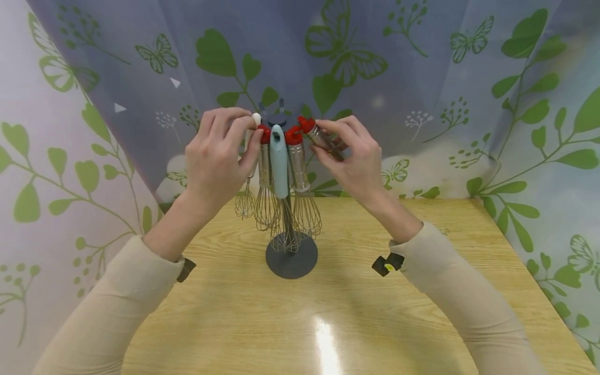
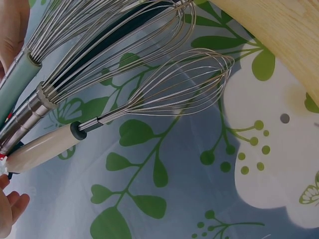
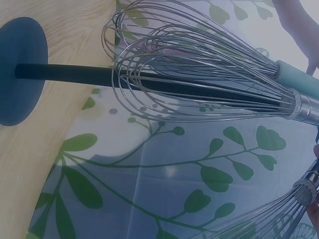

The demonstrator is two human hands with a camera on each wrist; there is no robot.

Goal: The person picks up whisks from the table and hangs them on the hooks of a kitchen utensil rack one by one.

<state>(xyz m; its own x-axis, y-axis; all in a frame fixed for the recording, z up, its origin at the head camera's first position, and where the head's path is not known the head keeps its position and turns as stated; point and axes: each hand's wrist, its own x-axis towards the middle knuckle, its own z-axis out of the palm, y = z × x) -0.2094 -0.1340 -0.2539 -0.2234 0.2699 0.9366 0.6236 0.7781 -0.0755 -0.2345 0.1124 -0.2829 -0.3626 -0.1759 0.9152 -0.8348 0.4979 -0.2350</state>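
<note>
In the head view, my left hand (image 1: 217, 148) has thumb and fingertips at the white top end of a small cream-handled whisk (image 2: 47, 148) on the left of a dark stand (image 1: 291, 263). My right hand (image 1: 351, 151) grips the metal handle of a red-tipped whisk (image 1: 324, 139), tilted at the stand's right side near the top. Its wires (image 3: 259, 214) show at the bottom of the right wrist view. Between my hands hang a light blue-handled whisk (image 1: 279, 161) and two metal-handled whisks with red ends, one left (image 1: 264, 172) and one right (image 1: 298, 164).
The stand's round base rests on a wood-grain table (image 1: 225, 302). Behind it hangs a curtain (image 1: 267, 47) printed with green leaves and butterflies. Similar patterned fabric lines both sides. A dark strap device (image 1: 388, 264) sits at my right cuff.
</note>
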